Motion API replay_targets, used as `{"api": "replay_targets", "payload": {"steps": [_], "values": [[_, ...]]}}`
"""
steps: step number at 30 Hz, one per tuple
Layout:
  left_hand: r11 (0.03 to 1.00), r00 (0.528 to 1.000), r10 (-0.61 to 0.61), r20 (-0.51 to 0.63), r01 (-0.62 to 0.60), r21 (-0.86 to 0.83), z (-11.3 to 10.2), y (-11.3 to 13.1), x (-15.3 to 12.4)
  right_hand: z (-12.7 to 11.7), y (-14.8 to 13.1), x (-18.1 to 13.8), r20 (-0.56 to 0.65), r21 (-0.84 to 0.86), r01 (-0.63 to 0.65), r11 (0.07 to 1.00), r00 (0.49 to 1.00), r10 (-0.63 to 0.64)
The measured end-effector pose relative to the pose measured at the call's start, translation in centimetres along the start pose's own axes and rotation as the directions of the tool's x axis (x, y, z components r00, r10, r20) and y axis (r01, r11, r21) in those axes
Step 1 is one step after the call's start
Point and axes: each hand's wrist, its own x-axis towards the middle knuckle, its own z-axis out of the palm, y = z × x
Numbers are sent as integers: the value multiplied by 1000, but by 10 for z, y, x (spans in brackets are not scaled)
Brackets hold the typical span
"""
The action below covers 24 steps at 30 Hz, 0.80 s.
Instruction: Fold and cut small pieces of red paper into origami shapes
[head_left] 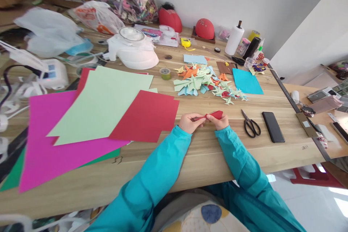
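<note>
Both of my hands hold a small folded piece of red paper (210, 115) just above the wooden table (206, 152). My left hand (190, 123) pinches its left end with fingers closed. My right hand (221, 121) grips the right end, fingers curled round it. Both arms wear teal sleeves. A red sheet (144, 117) lies just left of my left hand. Black scissors (251, 125) lie just right of my right hand.
Large pink (49, 145), pale green (100, 103) and red sheets overlap at the left. A pile of folded paper shapes (203, 81) and a teal sheet (247, 81) lie beyond my hands. A black phone (273, 127) lies beside the scissors. Bags, a white appliance (133, 49) and a paper roll (234, 39) crowd the back.
</note>
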Motion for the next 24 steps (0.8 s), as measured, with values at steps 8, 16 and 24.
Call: {"api": "replay_targets", "payload": {"steps": [8, 16, 24], "values": [[962, 978, -94, 187, 137, -237, 0, 6, -1, 0, 7, 2, 45, 188, -108, 976, 994, 101], [988, 983, -27, 181, 54, -145, 3, 12, -3, -1, 8, 2, 91, 197, -97, 976, 993, 81], [972, 949, -64, 310, 129, -195, -1, 12, -2, -1, 12, 2, 239, 320, -281, 905, 948, 209]]}}
